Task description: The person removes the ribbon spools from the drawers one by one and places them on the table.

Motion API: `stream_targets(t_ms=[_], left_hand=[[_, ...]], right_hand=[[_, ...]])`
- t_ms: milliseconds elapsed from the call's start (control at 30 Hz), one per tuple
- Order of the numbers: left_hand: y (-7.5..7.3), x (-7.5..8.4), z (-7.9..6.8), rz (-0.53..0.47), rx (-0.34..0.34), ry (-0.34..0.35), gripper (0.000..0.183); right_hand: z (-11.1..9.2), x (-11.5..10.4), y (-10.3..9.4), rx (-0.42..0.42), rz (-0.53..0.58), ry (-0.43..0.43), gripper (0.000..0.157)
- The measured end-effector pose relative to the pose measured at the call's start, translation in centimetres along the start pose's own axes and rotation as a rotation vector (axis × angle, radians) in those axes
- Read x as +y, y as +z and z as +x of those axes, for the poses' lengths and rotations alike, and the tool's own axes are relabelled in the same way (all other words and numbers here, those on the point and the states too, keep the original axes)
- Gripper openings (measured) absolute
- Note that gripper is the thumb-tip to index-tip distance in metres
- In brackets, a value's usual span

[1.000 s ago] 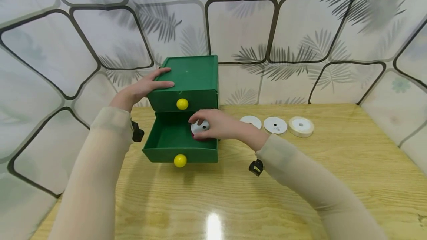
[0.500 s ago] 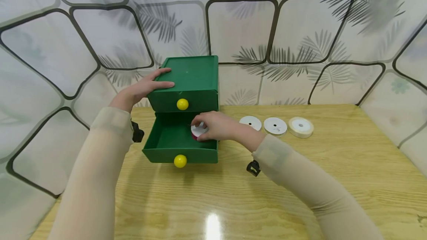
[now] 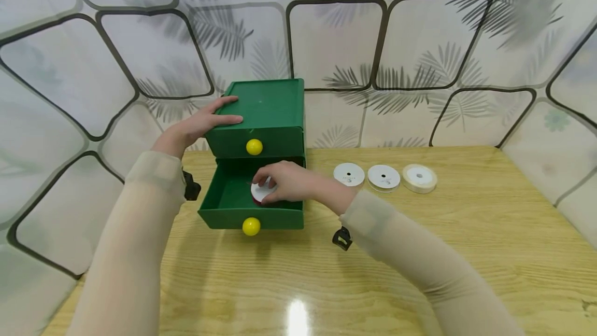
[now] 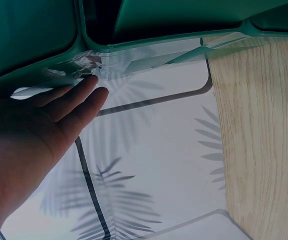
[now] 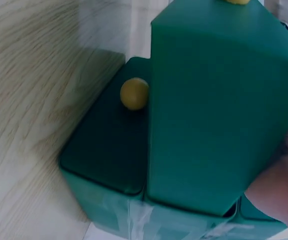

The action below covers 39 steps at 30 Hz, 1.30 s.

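Observation:
A small green drawer cabinet (image 3: 266, 102) stands against the wall. Its middle-level drawer (image 3: 277, 219), with a yellow knob (image 3: 251, 226), is pulled out toward me. Inside this drawer my right hand (image 3: 293, 183) pinches a ribbon spool (image 3: 259, 193), white on top with a dark red edge, between thumb and curled fingers. The fingers cover part of the spool. My left hand (image 3: 198, 124) rests on the cabinet's top left edge, thumb and a finger lying straight on the lid. The left wrist view shows its other fingers (image 4: 86, 107) stretched along the side.
Right of the cabinet a row of white-faced spools lies on the wooden table: one spool (image 3: 349, 174), a second spool (image 3: 384, 176) and a cream ribbon spool (image 3: 420, 178). Below the pulled-out drawer sits another closed drawer (image 5: 103, 135) with a knob. A patterned wall covering (image 3: 336, 40) rises behind.
My right hand has shifted left and slightly toward me inside the drawer, taking the red-edged ribbon spool along from the drawer's right side. The left hand stays in place.

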<state>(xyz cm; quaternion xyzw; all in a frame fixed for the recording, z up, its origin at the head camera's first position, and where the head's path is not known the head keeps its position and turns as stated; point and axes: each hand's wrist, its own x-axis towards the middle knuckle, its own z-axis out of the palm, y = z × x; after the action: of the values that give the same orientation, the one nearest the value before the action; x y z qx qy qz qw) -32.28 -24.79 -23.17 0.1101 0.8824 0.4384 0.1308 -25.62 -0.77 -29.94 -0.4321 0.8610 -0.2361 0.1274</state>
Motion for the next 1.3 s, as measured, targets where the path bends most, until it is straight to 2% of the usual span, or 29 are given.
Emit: stream_targets(t_ms=[267, 400, 567, 833, 1100, 1300], left_hand=[[0.1, 0.0, 0.0, -0.005, -0.002, 0.001, 0.08], [0.0, -0.1, 0.1, -0.006, -0.004, -0.001, 0.081], [-0.1, -0.2, 0.2, 0.001, 0.005, 0.002, 0.081], [-0.1, -0.2, 0.3, -0.013, 0.001, -0.008, 0.082], [-0.2, -0.3, 0.2, -0.018, -0.004, -0.01, 0.082], [-0.1, -0.3, 0.1, -0.008, 0.003, -0.007, 0.082]], right_hand=[[0.9, -0.9, 0.6, -0.04, 0.13, -0.061, 0.037], [0.9, -0.5, 0.3, -0.003, 0.125, -0.055, 0.038], [1.0, 0.4, -0.3, 0.037, 0.056, 0.003, 0.049], [1.5, 0.6, 0.0, -0.038, -0.165, 0.095, 0.07], [1.7, 0.4, 0.4, -0.071, -0.263, 0.126, 0.072], [1.7, 0.2, 0.6, -0.081, -0.29, 0.139, 0.071]])
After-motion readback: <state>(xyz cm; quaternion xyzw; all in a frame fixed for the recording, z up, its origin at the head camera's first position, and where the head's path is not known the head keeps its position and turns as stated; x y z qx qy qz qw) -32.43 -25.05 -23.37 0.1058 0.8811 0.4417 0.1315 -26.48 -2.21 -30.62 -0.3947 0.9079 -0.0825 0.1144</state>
